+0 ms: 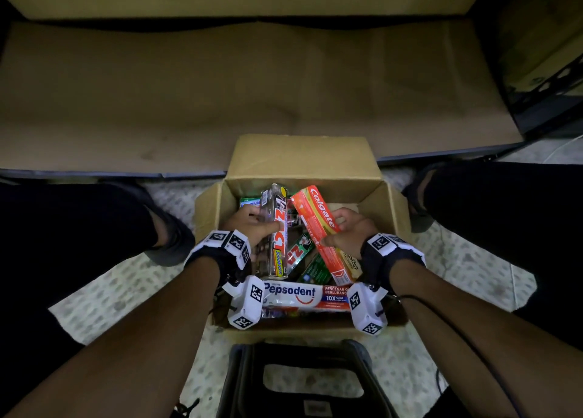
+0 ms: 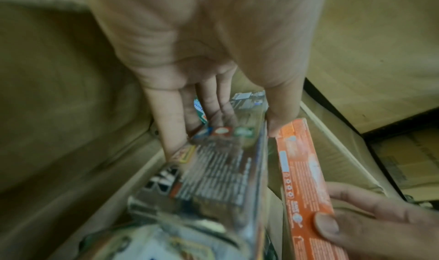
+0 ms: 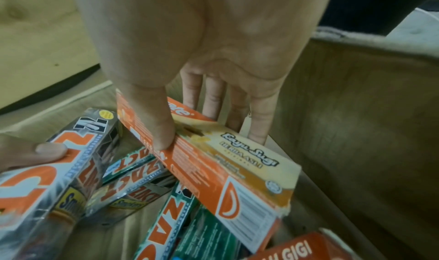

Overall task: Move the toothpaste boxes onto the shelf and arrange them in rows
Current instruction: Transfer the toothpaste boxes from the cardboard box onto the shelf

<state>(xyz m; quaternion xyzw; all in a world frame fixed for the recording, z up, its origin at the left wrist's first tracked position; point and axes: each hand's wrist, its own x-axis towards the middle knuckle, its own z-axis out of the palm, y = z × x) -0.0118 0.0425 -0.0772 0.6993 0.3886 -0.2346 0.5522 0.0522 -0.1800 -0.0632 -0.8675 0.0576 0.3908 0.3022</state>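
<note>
Cardboard all round: thin printed cartons in an open carton (image 1: 303,162) on the floor, which I use as landmark. Head view: my left hand (image 1: 252,225) is inside the carton toward its left wall, wrapped round the silver Zact box (image 1: 277,231), thumb on the printed face, fingers behind. My right hand (image 1: 350,231) sits toward the right wall, clamped on the orange Colgate box (image 1: 318,225), thumb on the near side panel. Both boxes are tilted up out of the pile. A Pepsodent box (image 1: 303,294) lies flat against the carton's near wall, more green boxes below. The shelf (image 1: 220,96) lies beyond the carton's far wall, no boxes on it.

Left wrist view: blurred. Fingers (image 2: 173,125) run down the back of the silver box, thumb on its far edge, so the hold is closed on it mid-length. The orange box stands just beside.

Right wrist view: the thumb (image 3: 154,125) presses the orange side panel, four fingers hook the opposite face, a firm pinch across the width.

My judgement: these are light, stiff along the length, crushable across the panels, and the glossy print looks slippery. Best taken mid-length across the narrow sides, not at the end flaps; the Colgate's lower corner looks frayed.
</note>
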